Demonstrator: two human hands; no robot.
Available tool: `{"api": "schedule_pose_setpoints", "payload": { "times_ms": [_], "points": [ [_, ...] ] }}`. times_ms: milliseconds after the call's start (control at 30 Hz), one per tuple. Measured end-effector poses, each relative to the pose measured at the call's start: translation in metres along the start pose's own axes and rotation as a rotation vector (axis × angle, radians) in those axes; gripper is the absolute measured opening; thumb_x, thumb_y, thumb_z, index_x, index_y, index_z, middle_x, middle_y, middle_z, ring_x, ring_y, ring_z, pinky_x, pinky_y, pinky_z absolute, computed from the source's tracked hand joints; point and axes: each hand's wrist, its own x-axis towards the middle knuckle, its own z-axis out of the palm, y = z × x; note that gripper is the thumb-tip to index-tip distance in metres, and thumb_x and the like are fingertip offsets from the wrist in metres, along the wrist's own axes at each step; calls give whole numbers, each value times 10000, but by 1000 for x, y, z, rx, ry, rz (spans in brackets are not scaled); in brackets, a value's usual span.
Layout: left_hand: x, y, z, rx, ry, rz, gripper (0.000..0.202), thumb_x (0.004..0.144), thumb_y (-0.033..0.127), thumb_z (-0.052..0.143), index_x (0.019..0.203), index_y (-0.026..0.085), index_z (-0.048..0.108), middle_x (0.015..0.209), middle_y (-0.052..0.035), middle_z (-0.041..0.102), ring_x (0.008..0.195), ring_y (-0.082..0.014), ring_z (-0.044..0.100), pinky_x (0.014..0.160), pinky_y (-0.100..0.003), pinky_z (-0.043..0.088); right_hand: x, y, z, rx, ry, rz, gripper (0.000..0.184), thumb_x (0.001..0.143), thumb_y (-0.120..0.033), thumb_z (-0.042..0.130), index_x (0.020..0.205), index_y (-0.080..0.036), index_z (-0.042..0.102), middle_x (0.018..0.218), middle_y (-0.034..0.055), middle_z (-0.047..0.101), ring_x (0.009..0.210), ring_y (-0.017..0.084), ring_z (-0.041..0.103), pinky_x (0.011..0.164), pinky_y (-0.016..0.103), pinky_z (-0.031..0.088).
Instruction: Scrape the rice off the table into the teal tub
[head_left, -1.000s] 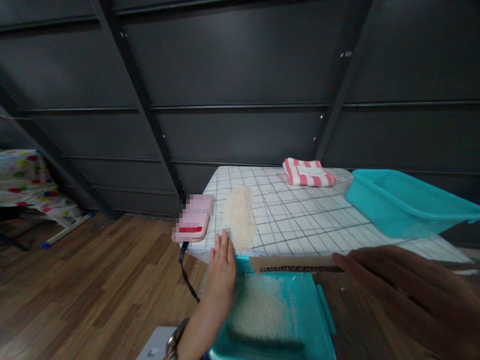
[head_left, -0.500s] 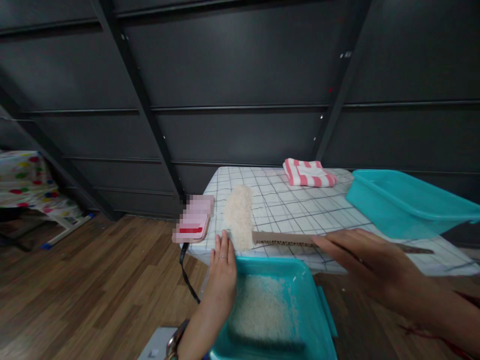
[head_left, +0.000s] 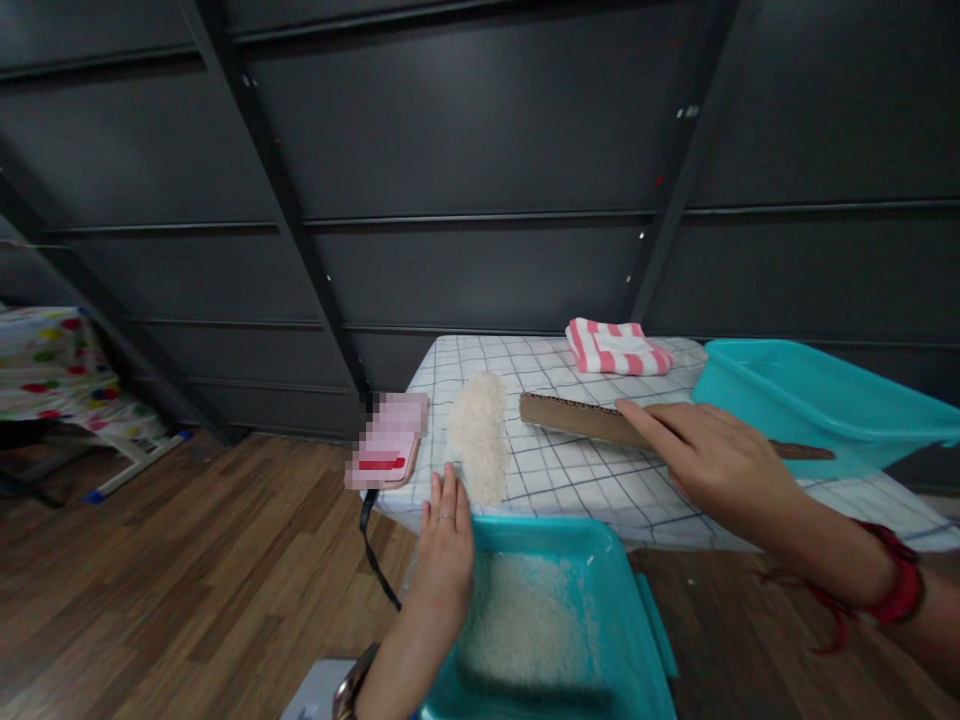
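A strip of corrugated cardboard (head_left: 581, 416) is gripped in my right hand (head_left: 705, 460), its long edge slanting over the checked cloth. To the left of its end lies a narrow heap of white rice (head_left: 481, 430). My left hand (head_left: 447, 540) has its fingers stretched out beside the heap's near end, against the left side of a teal tub (head_left: 628, 600); its thumb is hidden. Loose rice (head_left: 525, 620) covers much of that tub's bottom, and the tub stands just below the table's front edge.
The table wears a white checked cloth (head_left: 540, 355). A pink phone-like object (head_left: 390, 440), partly blurred out, lies at the left edge with a black strap hanging down. Behind are a folded red-and-white striped cloth (head_left: 619, 347) and, rightward, a second teal tub (head_left: 795, 400).
My right hand has lifted the cardboard strip away from the table's front edge, farther back and slightly right of the rice. My left hand and the near tub have stayed put.
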Motion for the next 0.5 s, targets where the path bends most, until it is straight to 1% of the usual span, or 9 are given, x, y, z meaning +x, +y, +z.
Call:
{"api": "schedule_pose_setpoints", "payload": {
  "times_ms": [67, 100, 200, 267, 333, 400, 433, 500],
  "points": [
    [0, 0, 0, -13, 0, 1, 874, 547, -184, 258, 1382, 67, 197, 1416, -235, 177, 1261, -292, -39, 1016, -546, 273, 0, -5, 4, 27, -25, -21, 360, 829, 21, 305, 1013, -82, 596, 748, 81, 649, 614, 166, 569, 561, 294, 449],
    [0, 0, 0, -19, 5, 3, 874, 548, -184, 254, 1383, 67, 193, 1417, -236, 173, 1261, -291, -43, 1017, -545, 271, -1, -8, 2, 63, -39, -29, 354, 833, 17, 303, 1009, -83, 594, 753, 82, 648, 610, 164, 565, 555, 291, 448],
    [0, 0, 1, -25, 23, 4, 868, 551, -185, 244, 1380, 72, 207, 1420, -224, 192, 1258, -291, -48, 1015, -550, 273, -8, -17, -18, 244, -63, -41, 315, 855, -18, 308, 999, -93, 578, 775, 74, 642, 636, 155, 566, 567, 274, 460],
    [0, 0, 2, -21, 24, -8, 845, 559, -186, 238, 1363, 72, 255, 1420, -207, 219, 1258, -292, -33, 1014, -546, 277, -15, -21, -36, 303, -59, -82, 310, 847, -11, 328, 1028, -104, 562, 814, 66, 646, 706, 156, 577, 631, 274, 475],
    [1, 0, 2, -20, 18, -20, 802, 583, -184, 233, 1341, 67, 305, 1418, -197, 239, 1261, -292, -11, 1015, -532, 287, -24, -24, -50, 277, -39, -136, 371, 811, 27, 336, 1082, -112, 547, 862, 65, 654, 808, 173, 583, 727, 301, 480],
    [1, 0, 1, -25, 16, -22, 768, 610, -177, 230, 1334, 64, 322, 1417, -197, 243, 1265, -291, 4, 1019, -518, 288, -33, -24, -59, 251, -26, -158, 459, 782, 39, 337, 1174, -117, 517, 893, 64, 661, 889, 193, 579, 797, 333, 476],
    [1, 0, 1, -29, 16, -17, 762, 620, -173, 230, 1338, 65, 316, 1417, -200, 239, 1266, -291, 4, 1020, -516, 286, -37, -23, -61, 261, -24, -151, 501, 777, 31, 345, 1235, -118, 481, 899, 61, 665, 908, 199, 579, 812, 340, 479],
    [1, 0, 0, -31, 17, -6, 775, 619, -171, 234, 1352, 73, 291, 1417, -206, 229, 1266, -290, -4, 1017, -521, 287, -41, -19, -60, 297, -27, -110, 585, 788, 5, 363, 1357, -129, 351, 920, 59, 671, 920, 209, 586, 819, 351, 489]
  ]
}}
